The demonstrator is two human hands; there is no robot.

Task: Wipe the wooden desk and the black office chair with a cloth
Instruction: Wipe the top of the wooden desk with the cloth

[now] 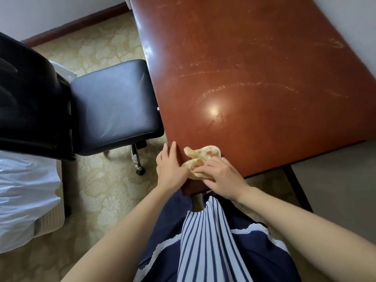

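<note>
- Head view, the only one: one wooden bench (264, 58), reddish-brown and glossy, with pale arcing scratches across the top and one bright spot of reflected light in toward the near corner.
- One cloth (203, 154), pale beige and crumpled, lying on the bench top at the near corner, just in from the left edge.
- Two bare hands, both at that same corner, one on each side of the cloth.
- Left hand (169, 167): released, fingers straight and close together, laid flat along the left edge of the bench, thumb side touching the cloth, grasping nothing.
- Right hand (222, 177): also released, fingers stretched out leftward and pressing down on the near part of the cloth, with no curl round it to be seen.
- One black office chair (114, 102) on the floor beside the left edge of the bench, seat cushion close up to that edge (touching or not, cannot tell), tall backrest at the far left of the view.
- One chrome leg (135, 157) ending in a dark castor, showing below the seat.
- One bed (26, 190) with white bedding, left of the chair.
- Patterned beige carpet (97, 196) under chair and bed.
- One dark blue garment (260, 251) with a white-and-blue striped front panel, low in the view between the two forearms.
</note>
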